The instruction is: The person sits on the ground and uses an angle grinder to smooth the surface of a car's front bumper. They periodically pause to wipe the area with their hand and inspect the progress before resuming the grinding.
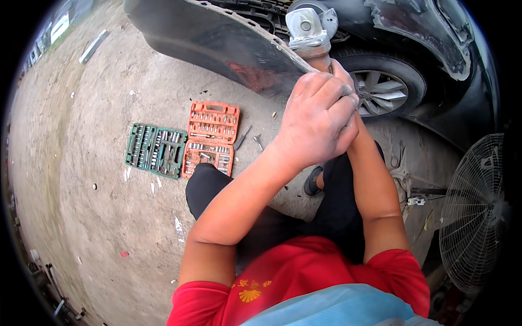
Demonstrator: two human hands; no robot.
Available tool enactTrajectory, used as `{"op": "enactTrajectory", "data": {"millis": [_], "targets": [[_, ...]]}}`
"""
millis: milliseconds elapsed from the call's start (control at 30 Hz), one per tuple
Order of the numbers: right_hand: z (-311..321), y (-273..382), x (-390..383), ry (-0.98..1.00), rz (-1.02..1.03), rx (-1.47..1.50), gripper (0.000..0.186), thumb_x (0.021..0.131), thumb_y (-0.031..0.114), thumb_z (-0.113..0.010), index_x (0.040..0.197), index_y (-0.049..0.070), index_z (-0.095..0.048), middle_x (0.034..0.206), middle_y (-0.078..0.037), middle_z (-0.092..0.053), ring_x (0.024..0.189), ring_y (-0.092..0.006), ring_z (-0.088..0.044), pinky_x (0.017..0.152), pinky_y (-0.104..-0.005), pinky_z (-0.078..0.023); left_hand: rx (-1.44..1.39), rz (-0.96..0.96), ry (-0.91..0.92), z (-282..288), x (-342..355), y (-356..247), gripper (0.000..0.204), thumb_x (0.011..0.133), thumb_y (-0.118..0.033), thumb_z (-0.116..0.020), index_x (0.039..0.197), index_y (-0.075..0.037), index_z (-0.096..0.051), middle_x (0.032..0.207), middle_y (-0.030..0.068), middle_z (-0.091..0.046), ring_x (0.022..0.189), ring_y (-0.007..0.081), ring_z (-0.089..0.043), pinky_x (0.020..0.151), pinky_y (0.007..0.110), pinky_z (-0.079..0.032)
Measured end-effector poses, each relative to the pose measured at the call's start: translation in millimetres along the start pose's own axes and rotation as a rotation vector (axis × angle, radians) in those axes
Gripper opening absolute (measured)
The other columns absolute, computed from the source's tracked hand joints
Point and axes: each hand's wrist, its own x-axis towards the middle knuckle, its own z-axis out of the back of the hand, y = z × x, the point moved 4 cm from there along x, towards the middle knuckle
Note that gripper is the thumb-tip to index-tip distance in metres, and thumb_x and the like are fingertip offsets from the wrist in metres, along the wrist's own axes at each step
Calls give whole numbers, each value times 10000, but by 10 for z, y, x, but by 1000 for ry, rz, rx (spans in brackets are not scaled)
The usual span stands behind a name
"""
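Fingers [333, 93]: left hand [314, 119], right hand [342, 76] clenched, seemingly round grinder [311, 38].
Grinder: should feel heavy, stiff; grip behind head [304, 24].

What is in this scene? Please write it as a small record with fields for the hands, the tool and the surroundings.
Right grip: closed around the power tool
Left grip: closed; what it holds is hidden
Power tool: dusty, pale head, brownish body
Near the hands: dark body panel, car wheel
On the ground: open orange socket case beside open green tool case
Far right: wire-caged fan
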Motion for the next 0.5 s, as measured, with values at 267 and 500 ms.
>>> {"op": "enactTrajectory", "data": {"millis": [267, 500], "targets": [[-16, 56, -7, 28, 19, -26, 416, 1018, 427, -782, 1126, 40, -672, 1006, -168, -790, 905, -292, -754, 856, -442, -592, 4, -2, -14, 14, 17, -3, 269, 762, -42, -815, 1023, -55, -752, 1042, 86, -710, 1002, 333, -690, 964, 489, -544], [33, -150, -36, -14, 54, -25, 451, 999, 444, -792, 1109, 24, -670, 992, -186, -788, 906, -328, -758, 853, -463, -585, -14, 14, 19, 37, 14, -18, 268, 760, -39, -815, 1018, -55, -747, 1033, 92, -705, 1003, 338, -691, 967, 489, -543]]}}
